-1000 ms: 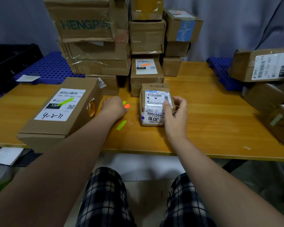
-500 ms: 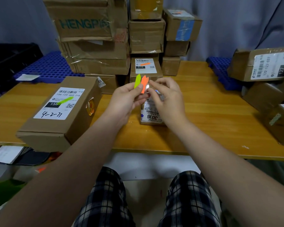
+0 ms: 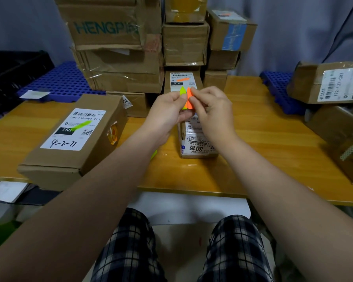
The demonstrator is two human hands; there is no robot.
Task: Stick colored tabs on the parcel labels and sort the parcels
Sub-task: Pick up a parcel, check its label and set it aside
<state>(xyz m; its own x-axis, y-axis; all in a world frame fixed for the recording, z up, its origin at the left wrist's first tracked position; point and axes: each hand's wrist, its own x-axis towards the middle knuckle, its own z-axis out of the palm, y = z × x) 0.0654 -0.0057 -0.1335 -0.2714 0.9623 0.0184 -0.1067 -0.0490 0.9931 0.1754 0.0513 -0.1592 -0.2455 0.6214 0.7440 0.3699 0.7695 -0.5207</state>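
Note:
My left hand (image 3: 167,112) pinches a small stack of arrow tabs above the table, a green tab (image 3: 183,92) and an orange tab (image 3: 189,98) side by side. My right hand (image 3: 210,107) pinches the top of the orange tab. Below my hands lies a small parcel (image 3: 198,142) with a white label reading 3016; its far half is hidden by my hands. A long parcel (image 3: 73,137) at the left carries a label with a green tab stuck on it. Behind my hands, a parcel (image 3: 181,81) marked 010 has an orange tab on its label.
Stacked cardboard boxes (image 3: 114,58) fill the back middle of the wooden table (image 3: 263,151). More parcels (image 3: 332,84) lie piled at the right edge. Blue perforated pallets (image 3: 61,84) sit behind at left and right. A loose green tab (image 3: 154,154) lies under my left forearm.
My left hand lifted the tabs off the table and my right hand left the small parcel to meet them. Since half a second ago both hands have barely moved.

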